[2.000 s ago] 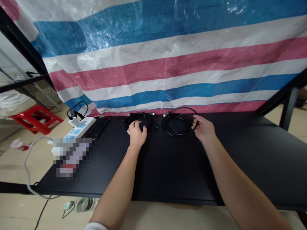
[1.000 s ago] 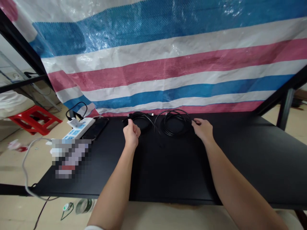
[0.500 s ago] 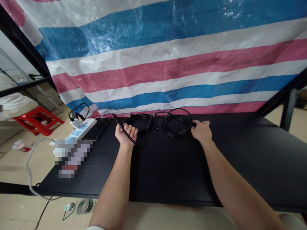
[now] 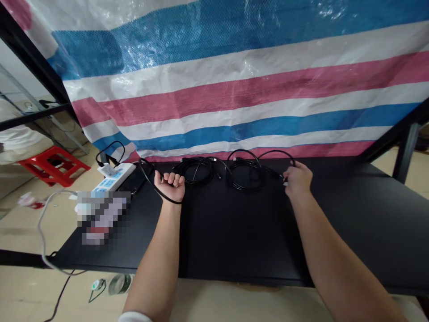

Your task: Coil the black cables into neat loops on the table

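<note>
My left hand is closed around a black cable, whose loop hangs out on its left side and passes below the wrist. My right hand is pinched on a black cable close to its connector, right of the coils. Between the hands, two coils of black cable lie at the back of the black table: a left coil and a right coil. A strand arches from the right coil up to my right hand. Small connectors show beside both coils.
A white power strip with plugs, a dark phone and a blurred-out item lie on the table's left side. Behind hangs a striped sheet. A red stool with a seated person is at the left.
My right hand has moved right and slightly up, drawing a cable strand away from the right coil. My left hand has shifted a little left and turned, and its cable now forms a wider loop.
</note>
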The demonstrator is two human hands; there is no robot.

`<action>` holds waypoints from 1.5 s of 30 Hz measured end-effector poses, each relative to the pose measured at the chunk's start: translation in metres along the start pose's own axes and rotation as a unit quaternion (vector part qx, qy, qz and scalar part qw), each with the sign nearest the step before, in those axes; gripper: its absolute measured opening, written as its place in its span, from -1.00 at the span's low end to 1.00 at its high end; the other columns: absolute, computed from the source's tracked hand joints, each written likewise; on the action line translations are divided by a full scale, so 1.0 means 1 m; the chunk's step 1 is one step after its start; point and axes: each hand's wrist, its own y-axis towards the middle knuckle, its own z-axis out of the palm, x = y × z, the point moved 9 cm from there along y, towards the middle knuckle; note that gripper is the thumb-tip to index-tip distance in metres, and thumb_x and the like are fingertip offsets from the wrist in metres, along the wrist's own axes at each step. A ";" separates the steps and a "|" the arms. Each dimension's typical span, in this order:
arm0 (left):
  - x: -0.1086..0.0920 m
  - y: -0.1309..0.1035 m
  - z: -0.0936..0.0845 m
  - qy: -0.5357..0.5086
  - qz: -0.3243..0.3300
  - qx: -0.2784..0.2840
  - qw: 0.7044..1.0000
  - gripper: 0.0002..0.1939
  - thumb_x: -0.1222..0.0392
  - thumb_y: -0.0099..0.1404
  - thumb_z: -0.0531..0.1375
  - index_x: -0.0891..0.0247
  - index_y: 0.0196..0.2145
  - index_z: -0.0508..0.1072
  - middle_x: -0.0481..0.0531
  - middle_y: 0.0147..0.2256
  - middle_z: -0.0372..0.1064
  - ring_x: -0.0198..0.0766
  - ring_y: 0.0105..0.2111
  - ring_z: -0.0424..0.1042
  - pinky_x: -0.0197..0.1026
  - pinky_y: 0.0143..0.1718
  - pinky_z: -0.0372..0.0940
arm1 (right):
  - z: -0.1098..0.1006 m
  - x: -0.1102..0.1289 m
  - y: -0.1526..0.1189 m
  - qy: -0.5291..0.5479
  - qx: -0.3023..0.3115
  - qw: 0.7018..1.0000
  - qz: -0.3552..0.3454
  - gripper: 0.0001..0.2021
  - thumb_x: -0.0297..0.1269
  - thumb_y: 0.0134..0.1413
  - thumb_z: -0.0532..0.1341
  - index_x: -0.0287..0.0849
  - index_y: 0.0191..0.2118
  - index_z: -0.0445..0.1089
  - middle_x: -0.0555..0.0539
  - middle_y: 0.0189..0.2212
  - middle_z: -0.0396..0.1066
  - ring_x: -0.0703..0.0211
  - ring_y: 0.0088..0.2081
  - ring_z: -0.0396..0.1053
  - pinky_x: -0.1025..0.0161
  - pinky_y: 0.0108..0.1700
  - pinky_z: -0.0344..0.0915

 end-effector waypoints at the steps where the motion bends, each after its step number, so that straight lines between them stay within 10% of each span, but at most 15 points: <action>1: -0.001 0.001 -0.001 0.003 0.003 0.001 1.000 -0.42 -0.07 0.33 -0.07 0.23 -0.77 0.00 -0.18 -0.78 -0.18 -0.46 -0.79 -0.09 -0.33 -0.70 -0.01 | -0.001 -0.004 0.001 0.074 0.011 0.996 0.041 -0.91 -0.29 -0.15 0.06 -0.04 -0.40 0.15 0.11 -0.67 -0.01 0.18 -0.61 0.11 0.22 -0.53 0.15; 6: -0.006 0.005 -0.008 0.004 0.021 -0.001 1.000 -0.49 0.00 0.30 -0.03 0.23 -0.75 0.02 -0.18 -0.77 -0.18 -0.45 -0.78 -0.08 -0.32 -0.69 0.01 | -0.001 0.006 -0.002 0.288 0.075 0.952 0.068 -0.74 -0.08 0.05 0.01 -0.05 -0.56 0.04 0.15 -0.71 -0.18 0.26 -0.68 -0.04 0.28 -0.60 0.06; 16: 0.009 0.002 0.006 0.060 -0.021 0.010 0.998 -0.77 0.23 0.23 0.03 0.22 -0.58 0.29 -0.22 -0.76 -0.10 -0.45 -0.80 -0.05 -0.37 -0.71 -0.02 | 0.032 0.045 -0.041 0.218 0.220 0.950 -0.032 -0.68 -0.18 -0.34 0.31 -0.05 -0.45 0.14 0.12 -0.54 0.31 0.31 -0.63 0.13 0.28 -0.55 0.11; 24: 0.018 -0.001 0.015 0.066 -0.054 0.035 0.996 -0.76 0.24 0.27 0.04 0.23 -0.55 0.29 -0.25 -0.77 -0.14 -0.48 -0.82 -0.09 -0.39 -0.72 -0.04 | 0.051 0.047 -0.058 -0.041 0.151 0.978 -0.136 -0.60 -0.20 -0.44 0.39 -0.08 -0.48 0.14 0.12 -0.61 0.35 0.38 -0.63 0.07 0.33 -0.51 0.11; 34: 0.020 -0.004 0.016 0.063 -0.062 0.034 0.996 -0.73 0.27 0.31 0.00 0.24 -0.55 0.27 -0.25 -0.77 -0.14 -0.48 -0.81 -0.11 -0.38 -0.70 -0.06 | 0.046 0.036 -0.052 0.167 0.086 0.981 -0.052 -0.62 0.10 -0.27 0.24 -0.09 -0.53 0.16 0.14 -0.68 0.16 0.38 -0.68 -0.02 0.38 -0.68 -0.14; 40: 0.026 -0.008 0.022 0.075 -0.072 0.053 0.993 -0.70 0.30 0.33 -0.04 0.25 -0.54 0.30 -0.24 -0.77 -0.12 -0.49 -0.81 -0.12 -0.38 -0.69 -0.07 | 0.032 0.049 -0.064 0.020 -0.018 0.986 -0.163 -0.51 -0.17 -0.58 0.42 -0.10 -0.42 0.19 0.18 -0.57 0.11 0.33 -0.53 0.14 0.30 -0.47 0.17; 45: 0.026 -0.007 0.021 0.104 -0.058 0.062 0.991 -0.76 0.29 0.28 0.02 0.25 -0.54 0.31 -0.22 -0.76 -0.08 -0.48 -0.80 -0.07 -0.37 -0.67 -0.03 | 0.030 0.041 -0.057 0.060 -0.029 0.994 -0.089 -0.66 -0.12 -0.35 0.30 -0.08 -0.52 0.09 0.12 -0.64 0.23 0.29 -0.58 0.20 0.31 -0.53 0.13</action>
